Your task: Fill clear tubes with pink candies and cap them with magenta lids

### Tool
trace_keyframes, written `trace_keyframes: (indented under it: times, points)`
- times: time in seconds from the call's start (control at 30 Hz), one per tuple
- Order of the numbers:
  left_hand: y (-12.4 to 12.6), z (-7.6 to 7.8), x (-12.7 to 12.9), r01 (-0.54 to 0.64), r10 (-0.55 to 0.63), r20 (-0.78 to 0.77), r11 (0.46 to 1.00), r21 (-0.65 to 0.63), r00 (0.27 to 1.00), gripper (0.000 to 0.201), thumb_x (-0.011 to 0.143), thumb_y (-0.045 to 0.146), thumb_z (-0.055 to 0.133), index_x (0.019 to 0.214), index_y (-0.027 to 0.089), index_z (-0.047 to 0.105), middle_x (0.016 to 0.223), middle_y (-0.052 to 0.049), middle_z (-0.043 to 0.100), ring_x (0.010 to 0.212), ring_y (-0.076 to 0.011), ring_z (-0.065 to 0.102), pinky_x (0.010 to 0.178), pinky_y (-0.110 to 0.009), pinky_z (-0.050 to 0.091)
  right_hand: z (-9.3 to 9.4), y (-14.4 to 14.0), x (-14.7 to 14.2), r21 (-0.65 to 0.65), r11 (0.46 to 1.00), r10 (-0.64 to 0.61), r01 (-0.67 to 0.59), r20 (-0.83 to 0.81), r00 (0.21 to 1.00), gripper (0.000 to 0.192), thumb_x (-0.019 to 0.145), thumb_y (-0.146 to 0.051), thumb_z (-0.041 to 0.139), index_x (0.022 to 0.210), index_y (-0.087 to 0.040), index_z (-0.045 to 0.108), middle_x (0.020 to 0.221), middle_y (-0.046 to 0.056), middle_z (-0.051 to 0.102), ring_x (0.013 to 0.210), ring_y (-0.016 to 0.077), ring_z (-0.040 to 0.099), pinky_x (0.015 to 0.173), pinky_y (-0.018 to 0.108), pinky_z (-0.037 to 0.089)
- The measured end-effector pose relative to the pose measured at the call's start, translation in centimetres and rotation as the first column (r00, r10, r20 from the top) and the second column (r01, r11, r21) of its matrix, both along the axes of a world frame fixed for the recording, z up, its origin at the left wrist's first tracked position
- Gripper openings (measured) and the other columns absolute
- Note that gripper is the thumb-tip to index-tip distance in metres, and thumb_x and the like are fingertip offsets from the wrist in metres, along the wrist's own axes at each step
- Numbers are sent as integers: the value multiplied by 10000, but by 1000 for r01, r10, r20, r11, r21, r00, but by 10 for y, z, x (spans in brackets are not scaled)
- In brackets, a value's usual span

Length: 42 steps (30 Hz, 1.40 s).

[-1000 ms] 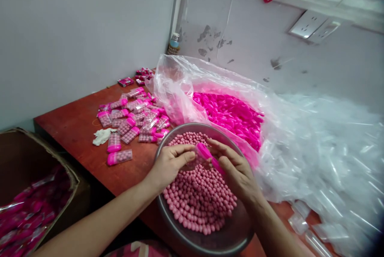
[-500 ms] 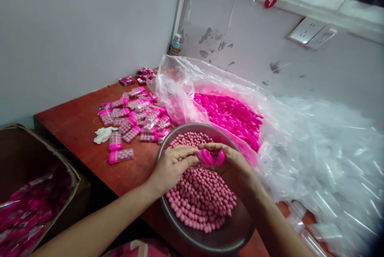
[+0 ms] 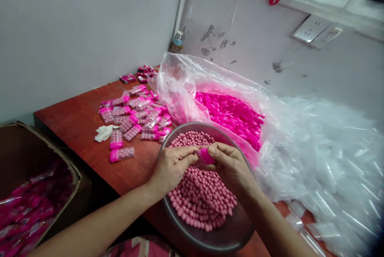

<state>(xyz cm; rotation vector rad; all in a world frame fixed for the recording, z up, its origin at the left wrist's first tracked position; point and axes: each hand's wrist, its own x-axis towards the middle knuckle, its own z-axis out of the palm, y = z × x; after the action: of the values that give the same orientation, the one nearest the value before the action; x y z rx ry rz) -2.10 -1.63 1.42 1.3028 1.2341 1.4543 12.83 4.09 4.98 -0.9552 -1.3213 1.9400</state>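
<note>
Over a grey bowl (image 3: 240,242) of pink balls (image 3: 204,205), both hands meet at one small clear container with a pink cap (image 3: 206,156). My left hand (image 3: 172,167) pinches its left end between thumb and fingers. My right hand (image 3: 231,163) is closed around the capped end, thumb on the pink cap. Most of the clear body is hidden by the fingers. Left of the bowl, several filled clear containers with pink caps (image 3: 132,132) lie in a loose pile on the red table (image 3: 90,145).
Behind the bowl lies a clear plastic bag (image 3: 180,85) with many pink caps (image 3: 234,117). A large heap of clear empty containers (image 3: 324,157) spreads at the right. A cardboard box (image 3: 76,181) with pink packets stands at lower left. A small bottle (image 3: 177,41) stands in the corner.
The cap's flip lid stood raised before and is now folded down. My right hand's thumb and fingers have closed over the cap, while my left hand keeps its pinch.
</note>
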Motion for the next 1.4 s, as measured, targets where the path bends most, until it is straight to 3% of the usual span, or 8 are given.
trace_keyframes:
  times: [0.2, 0.33, 0.57, 0.7, 0.9, 1.03, 1.23, 1.4]
  points:
    - [13, 5, -5, -24, 34, 149, 997, -71, 988, 258, 787, 197, 582, 1025, 180, 680, 998, -36, 704, 922, -192, 636, 843, -289, 480, -3, 17, -4, -2, 1000, 13, -13, 13, 1000, 268, 776, -426, 614, 868, -176, 636, 794, 40, 675, 690, 159, 649, 678, 330, 544]
    - [51, 19, -46, -160, 166, 296, 986, -44, 941, 387, 756, 292, 633, 1108, 131, 625, 1093, -96, 664, 956, -233, 632, 852, -354, 493, -1, 33, 1, 252, 967, -10, -38, 185, 983, 328, 813, -478, 535, 949, -193, 624, 949, 62, 657, 802, 170, 634, 709, 318, 524]
    - [61, 17, -87, -280, 272, 73, 950, 139, 959, 499, 758, 300, 639, 1219, 144, 532, 1232, -114, 574, 1142, -233, 523, 976, -361, 405, -28, 51, -1, 579, 627, -213, -522, 771, 600, 254, 728, -320, 646, 955, -206, 644, 965, 70, 657, 850, 227, 583, 731, 328, 429]
    - [32, 2, -65, -189, 189, -56, 982, 9, 980, 378, 797, 311, 579, 1126, 130, 611, 1120, -106, 648, 1039, -237, 592, 930, -370, 444, -45, 55, -9, 474, 613, -105, -633, 842, 529, 225, 674, -251, 668, 883, -180, 628, 762, 20, 632, 669, 165, 545, 591, 260, 389]
    - [16, 9, -45, -110, 110, -174, 994, 6, 979, 359, 798, 262, 557, 1136, 153, 608, 1111, -84, 655, 1002, -218, 612, 894, -326, 462, -39, 50, -10, 299, 857, 193, -419, 569, 800, 169, 722, -276, 638, 821, -148, 590, 722, -9, 598, 662, 133, 556, 629, 259, 445]
    - [13, 17, -31, 26, -30, -252, 999, -19, 967, 392, 760, 223, 591, 1151, 218, 599, 1132, -53, 646, 1009, -220, 598, 884, -307, 449, -27, 36, -3, 250, 938, 172, -241, 266, 948, 178, 726, -255, 670, 851, -161, 585, 804, -4, 612, 751, 132, 586, 735, 286, 471]
    - [15, 6, -17, 206, -211, -110, 977, -57, 971, 258, 786, 202, 534, 990, 163, 687, 975, -57, 693, 889, -203, 618, 796, -279, 466, -11, 17, 13, 370, 908, 131, -195, 192, 973, 270, 746, -230, 666, 993, -223, 558, 903, 11, 638, 824, 145, 609, 737, 287, 498]
    - [19, 3, -11, 325, -316, 79, 932, -161, 945, 316, 745, 211, 575, 1032, 123, 674, 897, -64, 703, 766, -180, 628, 677, -260, 486, -2, 18, 30, 592, 728, 132, -346, 374, 918, 267, 803, -247, 600, 1066, -230, 558, 943, 39, 632, 829, 161, 604, 718, 287, 497]
